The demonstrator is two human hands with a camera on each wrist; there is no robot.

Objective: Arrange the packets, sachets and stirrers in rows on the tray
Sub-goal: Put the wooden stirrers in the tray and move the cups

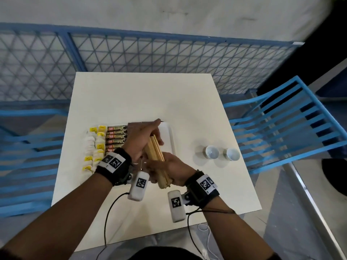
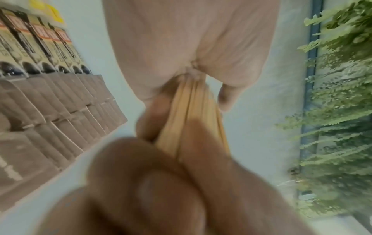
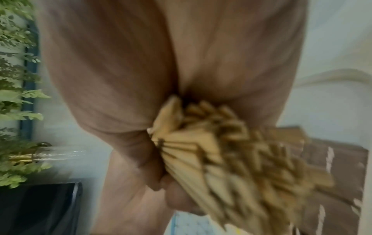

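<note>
A thick bundle of wooden stirrers point(image 1: 155, 150) is held over the right part of the white tray point(image 1: 171, 136). My left hand point(image 1: 142, 141) grips its far half from above and my right hand point(image 1: 170, 167) grips its near half, with the near ends point(image 3: 231, 159) fanning out past the palm. On the tray's left lie rows of white and yellow sachets point(image 1: 94, 147), then brown coffee sticks point(image 1: 117, 136), also in the left wrist view as coffee sticks point(image 2: 40, 47) beside grey-brown packets point(image 2: 60, 111). The left hand hides most of those packets in the head view.
The tray sits on a white square table point(image 1: 131, 94). Two small white cups point(image 1: 212, 152) point(image 1: 232, 154) stand to the tray's right. Blue slatted chairs point(image 1: 293, 117) flank the table, and a blue mesh fence point(image 1: 169, 59) runs behind it. Cables point(image 1: 107, 218) hang off the near edge.
</note>
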